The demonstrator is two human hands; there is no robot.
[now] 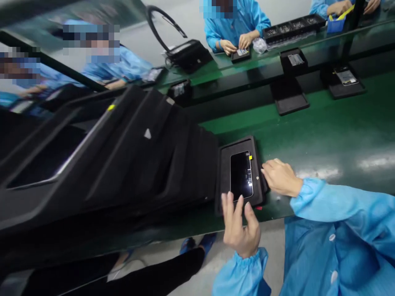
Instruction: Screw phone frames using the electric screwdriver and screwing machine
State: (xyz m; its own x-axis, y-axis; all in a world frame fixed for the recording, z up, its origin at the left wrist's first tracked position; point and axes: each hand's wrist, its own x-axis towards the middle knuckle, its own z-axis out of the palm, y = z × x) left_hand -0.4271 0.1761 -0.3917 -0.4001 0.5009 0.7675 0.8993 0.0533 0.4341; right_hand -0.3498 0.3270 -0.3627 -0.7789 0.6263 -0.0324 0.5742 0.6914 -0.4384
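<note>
Phone (241,174) lies screen-up in black tray (222,164) on green conveyor belt (324,135), long axis running away from the person. Left hand (240,226), fingers spread, touches its near end; right hand (280,177), curled, grips the tray's right edge.

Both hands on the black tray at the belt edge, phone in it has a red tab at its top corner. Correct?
Not quite: the tab is yellow, not red, as the head view shows. The rest holds: left hand and right hand touch the black tray at the green belt edge, with the phone in it.
</note>
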